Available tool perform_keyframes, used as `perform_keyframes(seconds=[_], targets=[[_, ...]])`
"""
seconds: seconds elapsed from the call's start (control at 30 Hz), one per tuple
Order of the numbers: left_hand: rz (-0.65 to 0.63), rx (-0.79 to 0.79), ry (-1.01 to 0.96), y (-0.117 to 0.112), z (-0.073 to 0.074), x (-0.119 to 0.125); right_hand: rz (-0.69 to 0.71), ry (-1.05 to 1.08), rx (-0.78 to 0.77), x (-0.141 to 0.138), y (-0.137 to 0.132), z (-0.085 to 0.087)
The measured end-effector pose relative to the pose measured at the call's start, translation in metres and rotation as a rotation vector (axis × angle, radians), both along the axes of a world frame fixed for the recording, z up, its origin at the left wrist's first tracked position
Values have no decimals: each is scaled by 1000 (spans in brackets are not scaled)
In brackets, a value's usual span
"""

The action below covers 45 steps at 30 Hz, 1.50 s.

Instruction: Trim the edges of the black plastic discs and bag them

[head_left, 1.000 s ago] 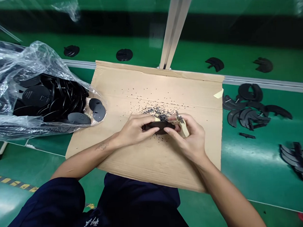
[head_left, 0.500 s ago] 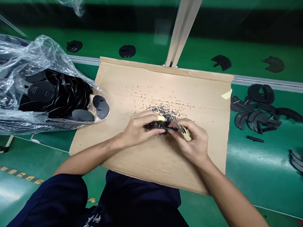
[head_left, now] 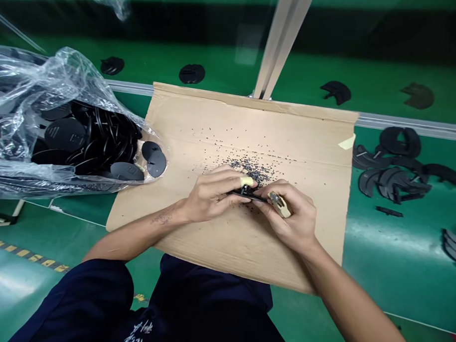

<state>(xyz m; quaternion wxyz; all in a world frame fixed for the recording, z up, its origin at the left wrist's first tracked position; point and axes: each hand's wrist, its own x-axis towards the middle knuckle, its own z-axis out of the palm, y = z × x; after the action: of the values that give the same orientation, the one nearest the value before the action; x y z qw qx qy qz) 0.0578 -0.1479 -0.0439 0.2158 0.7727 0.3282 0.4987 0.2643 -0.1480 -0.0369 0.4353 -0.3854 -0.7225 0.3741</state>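
My left hand [head_left: 212, 194], with yellow tape round one finger, is closed on a thin black plastic disc [head_left: 257, 196]. The disc is seen nearly edge-on, and a small raised piece stands on its top. My right hand [head_left: 292, 211] is closed round a small tool [head_left: 279, 204] with a beige body and a metallic part; the fingers hide much of its shape. Its fingertips also meet the disc's right edge. Beneath and behind both hands, tiny black scraps [head_left: 256, 170] are scattered over a cardboard sheet [head_left: 223, 246].
On the left, a clear plastic bag [head_left: 69, 67] holds many black discs [head_left: 65, 135]. Curved black pieces [head_left: 395, 182] lie piled on the green table [head_left: 376, 255] at right. A metal post [head_left: 283, 44] rises behind the cardboard, and glossy panels there show reflections.
The black disc has tilted so more of its face shows, its right end dropping slightly. Both hands keep their hold. The whole view has shifted a little.
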Motion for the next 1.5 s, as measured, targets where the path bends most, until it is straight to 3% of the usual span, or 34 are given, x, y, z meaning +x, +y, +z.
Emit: perform_keyframes(seconds=[0.63,0.73,0.9,0.97,1.27,1.5], targets=[[-3,-30,-18,-2,3,0,67,57,-117,-1,0,2],[-65,-136,-69,-2,6,-1,54,109,-177,-1,1,3],[-206,-664,-289,-3,9,-4,66,178,-286,1,5,4],[-204,-757,-328,-2,9,-5,100,167,-299,1,6,4],[-304,-694,-308,-3,7,-2,150,141,-100,1,4,4],[-431,-754,-265,-3,12,-6,229,129,-95,1,5,-1]])
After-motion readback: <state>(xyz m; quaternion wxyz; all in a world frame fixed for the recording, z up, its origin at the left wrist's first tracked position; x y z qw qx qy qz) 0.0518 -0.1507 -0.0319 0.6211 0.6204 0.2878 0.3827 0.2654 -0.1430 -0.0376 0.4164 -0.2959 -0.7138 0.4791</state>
